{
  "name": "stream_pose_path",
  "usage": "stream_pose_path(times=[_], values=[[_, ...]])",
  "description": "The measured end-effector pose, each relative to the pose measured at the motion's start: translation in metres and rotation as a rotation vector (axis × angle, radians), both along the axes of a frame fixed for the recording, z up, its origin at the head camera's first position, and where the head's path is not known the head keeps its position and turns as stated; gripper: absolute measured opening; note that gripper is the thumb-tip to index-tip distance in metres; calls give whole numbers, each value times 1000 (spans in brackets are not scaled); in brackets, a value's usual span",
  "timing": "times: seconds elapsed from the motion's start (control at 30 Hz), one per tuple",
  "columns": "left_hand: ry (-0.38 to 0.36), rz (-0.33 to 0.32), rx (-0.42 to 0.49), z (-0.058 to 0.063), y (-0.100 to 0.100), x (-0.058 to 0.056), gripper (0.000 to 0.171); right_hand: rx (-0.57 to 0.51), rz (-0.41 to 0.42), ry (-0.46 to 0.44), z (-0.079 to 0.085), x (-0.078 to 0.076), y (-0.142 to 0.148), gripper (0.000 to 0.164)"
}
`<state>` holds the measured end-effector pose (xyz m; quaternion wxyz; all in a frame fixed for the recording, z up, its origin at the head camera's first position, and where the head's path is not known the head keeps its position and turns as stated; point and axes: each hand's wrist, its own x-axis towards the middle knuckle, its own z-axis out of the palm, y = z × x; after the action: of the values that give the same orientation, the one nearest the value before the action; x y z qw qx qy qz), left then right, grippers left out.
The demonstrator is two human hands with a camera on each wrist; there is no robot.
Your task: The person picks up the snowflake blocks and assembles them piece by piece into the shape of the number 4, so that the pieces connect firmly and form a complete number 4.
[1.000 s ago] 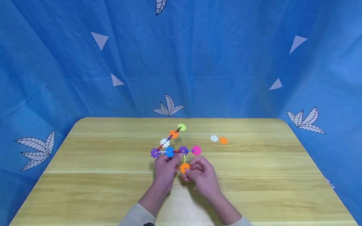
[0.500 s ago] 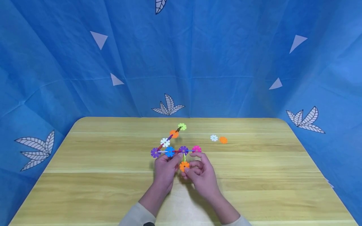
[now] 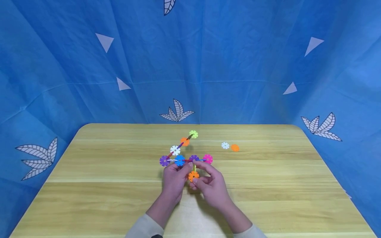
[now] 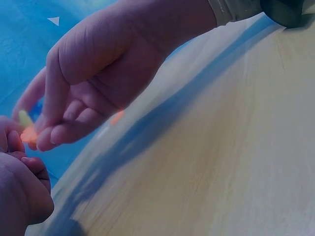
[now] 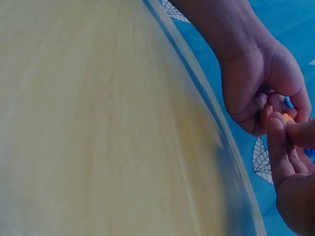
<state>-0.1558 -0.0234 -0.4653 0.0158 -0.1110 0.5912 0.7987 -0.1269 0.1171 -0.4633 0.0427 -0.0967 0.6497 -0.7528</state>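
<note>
A chain of slotted plastic snowflake discs is held up off the table, bent in two arms. My left hand [image 3: 175,181] grips it from below, thumb at a purple disc [image 3: 194,158] in the front row. Left of that are a blue disc [image 3: 180,160] and another purple disc; a pink disc [image 3: 208,159] is at the right end. My right hand [image 3: 215,186] pinches an orange disc [image 3: 193,176], joined under the purple one by a yellow-green disc [image 3: 194,168]. Its index finger reaches to the purple disc. In the left wrist view, fingers partly cover the orange disc [image 4: 29,134].
The chain's other arm slants back through a white disc [image 3: 175,150] and an orange one to a lime disc [image 3: 193,134]. A loose white disc [image 3: 225,145] and a loose orange disc [image 3: 235,147] lie on the wooden table [image 3: 282,185]. A blue curtain [image 3: 238,66] hangs behind.
My right index finger has moved up and left, from beside the orange disc to the purple disc. The chain has shifted slightly right, while the orange disc has risen a little.
</note>
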Motion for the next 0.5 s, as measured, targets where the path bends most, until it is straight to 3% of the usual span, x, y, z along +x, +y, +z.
stream_pose_path(times=[0.23, 0.5], values=[[11, -19, -31, 0, 1, 1, 7, 45, -35, -44, 2, -1, 2, 62], [33, -36, -18, -4, 1, 2, 9, 19, -43, -104, 3, -2, 4, 58]])
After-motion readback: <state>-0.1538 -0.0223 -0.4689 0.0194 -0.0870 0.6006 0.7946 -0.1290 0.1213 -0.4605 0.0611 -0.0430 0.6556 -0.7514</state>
